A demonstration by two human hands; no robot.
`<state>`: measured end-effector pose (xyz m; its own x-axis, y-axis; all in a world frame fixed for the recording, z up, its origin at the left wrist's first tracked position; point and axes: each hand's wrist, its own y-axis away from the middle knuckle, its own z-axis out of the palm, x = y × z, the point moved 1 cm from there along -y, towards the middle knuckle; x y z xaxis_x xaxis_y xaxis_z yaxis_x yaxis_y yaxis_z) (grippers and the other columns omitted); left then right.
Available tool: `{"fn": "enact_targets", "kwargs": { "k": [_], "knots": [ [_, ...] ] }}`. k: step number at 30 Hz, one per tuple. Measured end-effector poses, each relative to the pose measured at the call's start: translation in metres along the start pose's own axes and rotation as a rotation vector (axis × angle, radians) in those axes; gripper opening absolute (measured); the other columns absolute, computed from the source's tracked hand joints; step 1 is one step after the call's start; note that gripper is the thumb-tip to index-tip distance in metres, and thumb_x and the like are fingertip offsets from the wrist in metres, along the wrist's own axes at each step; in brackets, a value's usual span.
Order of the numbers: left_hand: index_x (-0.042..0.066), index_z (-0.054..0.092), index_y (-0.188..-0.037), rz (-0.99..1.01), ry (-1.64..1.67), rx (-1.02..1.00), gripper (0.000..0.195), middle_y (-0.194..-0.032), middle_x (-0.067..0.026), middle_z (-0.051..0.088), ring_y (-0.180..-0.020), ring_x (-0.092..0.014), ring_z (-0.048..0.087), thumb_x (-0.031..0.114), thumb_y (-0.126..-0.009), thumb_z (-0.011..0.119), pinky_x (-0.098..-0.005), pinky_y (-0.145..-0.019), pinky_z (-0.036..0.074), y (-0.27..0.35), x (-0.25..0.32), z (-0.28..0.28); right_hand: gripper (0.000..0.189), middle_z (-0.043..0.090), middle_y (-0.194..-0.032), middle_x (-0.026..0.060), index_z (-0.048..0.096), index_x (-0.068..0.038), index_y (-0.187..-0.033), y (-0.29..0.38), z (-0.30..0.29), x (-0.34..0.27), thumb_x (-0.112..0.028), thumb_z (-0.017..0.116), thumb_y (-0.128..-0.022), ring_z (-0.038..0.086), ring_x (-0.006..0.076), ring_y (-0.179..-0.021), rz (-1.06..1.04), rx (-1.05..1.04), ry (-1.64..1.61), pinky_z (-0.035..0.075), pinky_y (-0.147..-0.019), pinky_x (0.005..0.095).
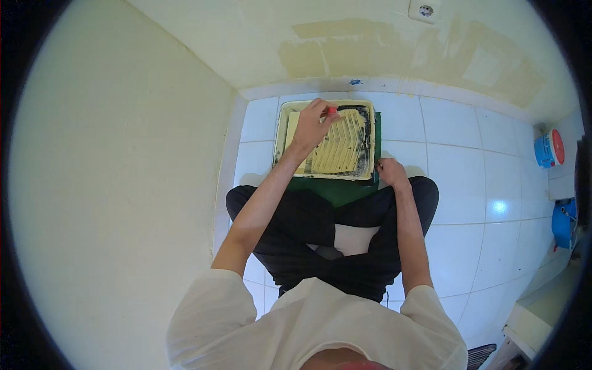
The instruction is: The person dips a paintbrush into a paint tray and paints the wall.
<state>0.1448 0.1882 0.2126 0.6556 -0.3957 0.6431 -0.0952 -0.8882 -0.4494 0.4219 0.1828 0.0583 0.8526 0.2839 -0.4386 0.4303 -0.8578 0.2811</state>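
A paint tray (277, 138) coated in cream-yellow paint lies on the floor before my crossed legs. Its ribbed ramp (340, 143) shows chevron ridges, with black plastic bare in places along the right side. My left hand (314, 122) is over the upper middle of the tray, its fingers closed around a small tool with a red handle (332, 111). The tool's working end is blurred, so its kind is unclear. At the tray's right edge, my right hand (392, 171) has curled fingers pinching the rim. A dark green sheet (319, 186) lies under the tray.
White floor tiles (453, 180) surround me. A wall (138, 152) rises close on the left; the far wall has patchy yellow paint (342, 51) and a power socket (426, 11). At right stand a blue-and-white bucket with a red lid (549, 149) and a blue container (563, 226).
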Motion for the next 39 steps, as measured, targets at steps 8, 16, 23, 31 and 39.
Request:
{"fn": "enact_targets", "kwargs": {
  "k": [8,16,23,31,39],
  "knots": [
    [0.007,0.043,-0.144,-0.328,0.225,0.072,0.062,-0.090,-0.0099,0.064,-0.083,-0.021,0.067,0.000,-0.087,0.068,-0.0346,-0.080,0.059,-0.004,0.010,0.001,0.024,0.069,-0.098,0.0228,0.069,-0.003,-0.099,0.001,0.001,0.006,-0.022,0.058,-0.089,0.065,0.0414,-0.096,0.005,-0.016,-0.021,0.052,-0.085,0.0521],
    [0.005,0.054,-0.132,-0.323,0.279,0.083,0.050,-0.089,-0.0100,0.065,-0.087,-0.020,0.067,0.002,-0.085,0.072,-0.0347,-0.085,0.057,0.001,-0.005,0.005,0.025,0.069,-0.096,0.0231,0.068,-0.002,-0.101,-0.001,0.001,0.004,-0.022,0.059,-0.088,0.066,0.0418,-0.094,0.014,-0.030,-0.008,0.053,-0.084,0.0527],
    [0.005,0.060,-0.126,-0.219,0.287,0.120,0.043,-0.094,-0.0087,0.066,-0.090,-0.017,0.065,0.006,-0.086,0.074,-0.0335,-0.088,0.053,0.007,0.018,0.002,0.026,0.069,-0.098,0.0222,0.068,-0.002,-0.101,0.001,-0.001,0.000,-0.022,0.058,-0.090,0.066,0.0407,-0.095,0.033,-0.057,-0.011,0.053,-0.085,0.0518],
    [0.000,0.056,-0.115,-0.122,0.338,0.106,0.020,-0.097,-0.0094,0.066,-0.093,-0.019,0.064,0.006,-0.096,0.060,-0.0326,-0.090,0.049,-0.002,0.045,-0.008,0.026,0.070,-0.099,0.0211,0.069,-0.004,-0.104,0.000,0.002,0.006,-0.022,0.056,-0.091,0.066,0.0406,-0.096,0.025,-0.036,0.010,0.053,-0.085,0.0515],
    [0.001,0.054,-0.110,-0.177,0.334,-0.109,0.012,-0.097,-0.0123,0.067,-0.094,-0.020,0.066,0.001,-0.100,0.048,-0.0303,-0.088,0.049,0.025,0.007,0.019,0.026,0.070,-0.102,0.0210,0.070,-0.005,-0.106,0.005,-0.009,-0.004,-0.022,0.056,-0.091,0.066,0.0393,-0.098,0.026,-0.068,0.006,0.053,-0.086,0.0518]
  ]
}}
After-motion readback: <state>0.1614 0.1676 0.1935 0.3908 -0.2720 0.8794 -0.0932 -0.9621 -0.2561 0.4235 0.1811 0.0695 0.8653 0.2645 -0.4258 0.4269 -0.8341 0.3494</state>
